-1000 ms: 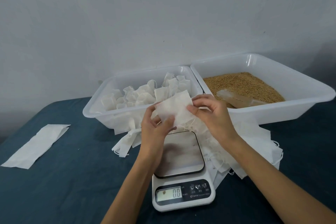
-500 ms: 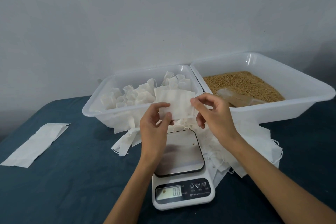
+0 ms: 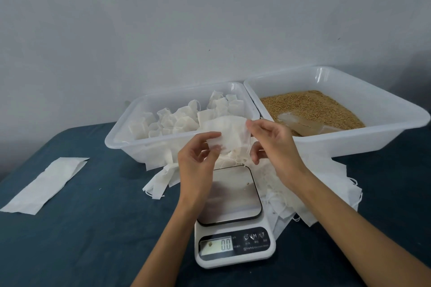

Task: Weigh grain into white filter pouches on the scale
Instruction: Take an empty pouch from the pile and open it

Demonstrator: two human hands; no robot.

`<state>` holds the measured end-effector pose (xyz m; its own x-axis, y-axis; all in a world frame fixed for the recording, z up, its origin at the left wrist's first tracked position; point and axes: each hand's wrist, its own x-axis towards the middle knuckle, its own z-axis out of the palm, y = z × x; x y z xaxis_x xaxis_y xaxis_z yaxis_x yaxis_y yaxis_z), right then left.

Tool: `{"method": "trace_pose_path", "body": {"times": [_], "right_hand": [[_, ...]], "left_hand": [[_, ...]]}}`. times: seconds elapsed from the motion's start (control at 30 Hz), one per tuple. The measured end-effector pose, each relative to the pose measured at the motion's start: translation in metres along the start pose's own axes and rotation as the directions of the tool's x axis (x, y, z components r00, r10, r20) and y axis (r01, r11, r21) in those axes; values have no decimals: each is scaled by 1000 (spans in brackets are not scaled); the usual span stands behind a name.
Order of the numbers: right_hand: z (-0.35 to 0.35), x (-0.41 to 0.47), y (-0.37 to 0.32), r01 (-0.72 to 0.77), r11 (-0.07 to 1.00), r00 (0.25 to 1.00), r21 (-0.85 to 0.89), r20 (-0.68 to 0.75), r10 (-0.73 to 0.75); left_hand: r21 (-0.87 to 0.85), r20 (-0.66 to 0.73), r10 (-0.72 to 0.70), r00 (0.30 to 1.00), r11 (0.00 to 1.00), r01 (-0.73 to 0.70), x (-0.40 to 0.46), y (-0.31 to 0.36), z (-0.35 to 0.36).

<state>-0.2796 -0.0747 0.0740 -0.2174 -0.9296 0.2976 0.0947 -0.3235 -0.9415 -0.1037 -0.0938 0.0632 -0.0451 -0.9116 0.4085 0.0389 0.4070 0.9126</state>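
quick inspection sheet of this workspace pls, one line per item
surface: dark blue cloth covers the table
job's things: scale reads 0.0, platform bare; grain and a scoop in the right tub; filled pouches in the left tub
clutter: empty pouches heaped around the scale; a white strip lies at left
hands: left hand and right hand both hold one pouch above the scale
cables: nothing seen
surroundings: plain grey wall

Scale point(image 3: 234, 223) button labels too small to read; scoop point(image 3: 303, 124) half-buried in grain point(image 3: 310, 106).
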Motion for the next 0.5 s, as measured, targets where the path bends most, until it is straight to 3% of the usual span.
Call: {"method": "trace_pose_path", "body": {"times": [0.5], "right_hand": [[1, -3, 3, 109, 983, 992, -148, 76, -99]], "left_hand": [[-76, 17, -61, 998, 995, 62, -3, 4, -1]]}}
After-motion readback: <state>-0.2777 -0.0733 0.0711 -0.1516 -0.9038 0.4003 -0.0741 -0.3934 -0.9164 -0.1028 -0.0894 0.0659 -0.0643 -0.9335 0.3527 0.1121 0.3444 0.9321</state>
